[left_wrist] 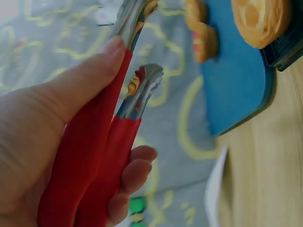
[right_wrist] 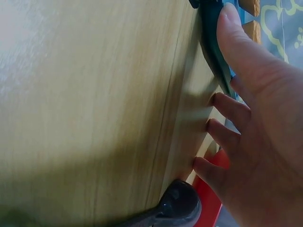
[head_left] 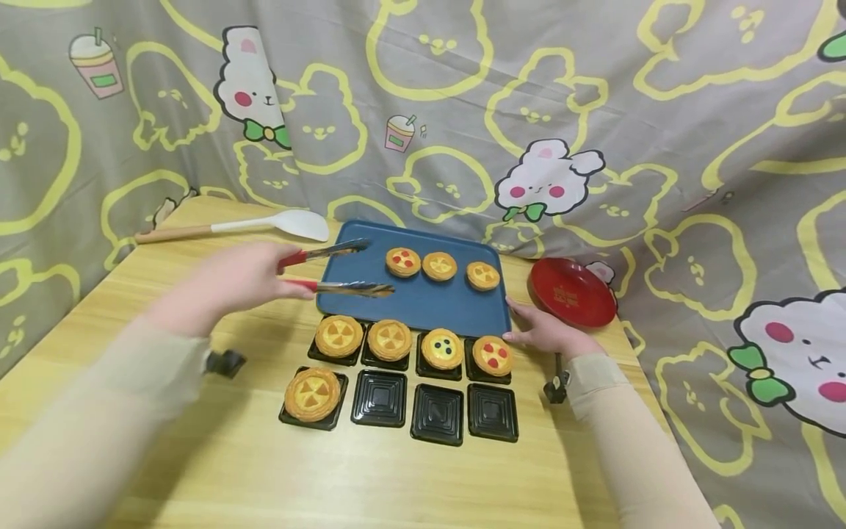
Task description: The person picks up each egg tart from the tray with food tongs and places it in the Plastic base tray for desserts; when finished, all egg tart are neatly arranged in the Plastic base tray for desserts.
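Observation:
My left hand [head_left: 247, 275] grips red-handled metal tongs [head_left: 357, 288] over the left part of a blue tray [head_left: 423, 312]. The tongs' arms stand apart with nothing between them. In the left wrist view, thumb and curled fingers wrap the red handles [left_wrist: 94, 151]. On the tray lie three egg tarts: one with red topping [head_left: 402, 261], two plain [head_left: 439, 267] [head_left: 483, 276]. At the tray's right edge is my right hand [head_left: 545, 329], fingers spread. The right wrist view shows its thumb [right_wrist: 236, 28] on the tray's rim and other fingertips down at the table.
Before the tray, several egg tarts [head_left: 338, 336] sit on black square holders [head_left: 380, 397] in two rows; three front holders show bare ridges. A red plate [head_left: 572, 292] stands at the right, a white spatula with wooden handle [head_left: 300, 224] at the back left. A patterned curtain [head_left: 449, 110] hangs behind.

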Demonstrator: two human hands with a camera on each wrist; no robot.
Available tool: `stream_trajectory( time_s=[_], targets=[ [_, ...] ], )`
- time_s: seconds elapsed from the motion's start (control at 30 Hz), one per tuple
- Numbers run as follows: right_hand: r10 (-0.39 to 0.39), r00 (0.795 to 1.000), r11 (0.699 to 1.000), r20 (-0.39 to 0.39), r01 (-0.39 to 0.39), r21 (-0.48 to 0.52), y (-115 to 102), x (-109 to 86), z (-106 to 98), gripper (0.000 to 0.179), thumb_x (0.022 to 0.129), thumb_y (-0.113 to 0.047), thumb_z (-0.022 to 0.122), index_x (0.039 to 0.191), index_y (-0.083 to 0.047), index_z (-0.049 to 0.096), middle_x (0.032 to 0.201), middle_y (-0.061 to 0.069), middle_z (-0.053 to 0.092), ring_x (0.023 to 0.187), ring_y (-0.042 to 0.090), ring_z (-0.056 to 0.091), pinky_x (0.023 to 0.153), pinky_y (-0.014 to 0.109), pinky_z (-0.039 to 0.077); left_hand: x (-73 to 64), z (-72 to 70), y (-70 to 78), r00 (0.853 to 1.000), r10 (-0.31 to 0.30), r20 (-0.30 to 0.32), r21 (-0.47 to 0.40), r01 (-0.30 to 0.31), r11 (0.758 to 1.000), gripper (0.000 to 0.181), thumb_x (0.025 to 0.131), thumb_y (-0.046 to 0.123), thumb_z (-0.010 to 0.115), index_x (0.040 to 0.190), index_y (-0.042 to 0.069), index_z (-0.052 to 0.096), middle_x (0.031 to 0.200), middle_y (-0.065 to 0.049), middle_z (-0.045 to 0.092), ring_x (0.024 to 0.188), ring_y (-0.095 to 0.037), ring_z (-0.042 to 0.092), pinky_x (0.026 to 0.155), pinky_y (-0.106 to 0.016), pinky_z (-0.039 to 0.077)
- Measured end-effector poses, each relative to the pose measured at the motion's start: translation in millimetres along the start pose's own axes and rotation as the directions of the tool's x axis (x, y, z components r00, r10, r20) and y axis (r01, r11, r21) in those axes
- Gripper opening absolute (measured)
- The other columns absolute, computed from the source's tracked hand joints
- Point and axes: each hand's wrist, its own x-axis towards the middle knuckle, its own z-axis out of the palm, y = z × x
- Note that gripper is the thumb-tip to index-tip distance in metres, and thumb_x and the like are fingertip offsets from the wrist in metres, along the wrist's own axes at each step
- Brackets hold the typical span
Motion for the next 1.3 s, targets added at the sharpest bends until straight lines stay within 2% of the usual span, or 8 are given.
stream_trajectory(
  time_s=[0.17, 0.3, 0.43, 0.67, 0.8, 0.93, 1.13, 1.3],
  targets=[
    [-0.020, 1.000, 1.000, -0.012, 0.020, -0.001, 0, -0.5, -1, 0.095, 0.089, -0.049, 0.069, 0.158, -0.009, 0.017, 0.158, 0.025, 0.020, 0.143, 0.045, 0.018, 0.111, 0.059, 0.018, 59.6, 29.0, -8.0, 0.999, -0.036, 0.026, 0.008, 0.035, 0.999, 0.058, 0.076, 0.051, 0.083, 0.106, 0.004, 0.065, 0.094, -0.011, 0.065, 0.083, -0.030, 0.060, 0.075, -0.048, 0.047],
    [0.000, 1.000, 1.000, -0.008, 0.000, -0.003, -1, 0.5, -1, 0.095, 0.089, -0.047, 0.070, 0.158, -0.009, 0.017, 0.158, 0.025, 0.020, 0.143, 0.045, 0.019, 0.111, 0.059, 0.019, 87.7, 46.2, -7.6, 0.992, -0.077, 0.097, 0.024, 0.075, 0.997, 0.067, 0.078, 0.047, 0.082, 0.120, -0.002, 0.064, 0.110, -0.019, 0.067, 0.097, -0.036, 0.062, 0.086, -0.051, 0.047],
    [0.008, 1.000, 1.000, -0.004, -0.008, 0.001, -2, 2.1, -1, 0.095, 0.089, -0.045, 0.072, 0.158, -0.007, 0.018, 0.158, 0.025, 0.021, 0.143, 0.044, 0.020, 0.111, 0.058, 0.020, 99.5, 59.1, -7.4, 0.985, -0.098, 0.141, 0.023, 0.096, 0.995, 0.070, 0.083, 0.041, 0.080, 0.129, -0.006, 0.059, 0.127, -0.024, 0.061, 0.114, -0.041, 0.057, 0.096, -0.053, 0.043],
    [0.007, 1.000, 1.000, -0.009, -0.007, -0.006, -2, 2.3, -1, 0.094, 0.090, -0.042, 0.072, 0.158, -0.007, 0.018, 0.158, 0.025, 0.021, 0.143, 0.043, 0.020, 0.112, 0.056, 0.019, 106.6, 68.0, -2.8, 0.985, -0.124, 0.119, 0.032, 0.121, 0.992, 0.035, 0.089, 0.043, 0.073, 0.092, 0.009, 0.070, 0.082, -0.006, 0.065, 0.072, -0.027, 0.056, 0.069, -0.042, 0.044],
    [0.020, 1.000, 1.000, -0.010, -0.020, 0.003, -1, 1.9, -2, 0.093, 0.090, -0.042, 0.071, 0.158, -0.008, 0.018, 0.158, 0.023, 0.022, 0.144, 0.041, 0.020, 0.113, 0.054, 0.018, 101.5, 63.1, 3.3, 0.990, -0.108, 0.085, 0.036, 0.105, 0.994, 0.037, 0.089, 0.043, 0.073, 0.102, 0.008, 0.072, 0.089, -0.007, 0.067, 0.077, -0.027, 0.058, 0.071, -0.043, 0.045],
    [0.016, 1.000, 1.000, -0.009, -0.016, -0.015, -1, 3.0, -2, 0.093, 0.090, -0.044, 0.071, 0.158, -0.007, 0.018, 0.158, 0.024, 0.022, 0.144, 0.042, 0.021, 0.113, 0.055, 0.019, 83.7, 49.7, 11.2, 0.997, -0.060, 0.053, 0.032, 0.058, 0.998, 0.051, 0.088, 0.042, 0.074, 0.123, 0.005, 0.068, 0.104, -0.012, 0.070, 0.089, -0.029, 0.062, 0.079, -0.048, 0.048],
    [0.018, 1.000, 0.999, -0.025, -0.019, -0.039, 2, 4.0, -2, 0.093, 0.089, -0.043, 0.072, 0.158, -0.007, 0.019, 0.157, 0.023, 0.023, 0.143, 0.041, 0.022, 0.113, 0.054, 0.020, 41.7, 25.1, 26.2, 0.998, 0.039, 0.041, 0.027, -0.040, 0.999, 0.058, 0.087, 0.044, 0.075, 0.127, 0.003, 0.066, 0.108, -0.010, 0.071, 0.089, -0.025, 0.064, 0.082, -0.048, 0.048],
    [0.021, 1.000, 0.999, -0.018, -0.022, -0.023, 1, 3.2, 0, 0.094, 0.089, -0.044, 0.071, 0.158, -0.008, 0.018, 0.158, 0.023, 0.022, 0.144, 0.041, 0.020, 0.113, 0.054, 0.019, -1.6, 13.9, 36.6, 0.992, 0.116, 0.047, -0.006, -0.116, 0.993, 0.047, 0.086, 0.043, 0.076, 0.117, 0.009, 0.072, 0.088, 0.003, 0.070, 0.071, -0.015, 0.058, 0.069, -0.040, 0.048]
  ],
)
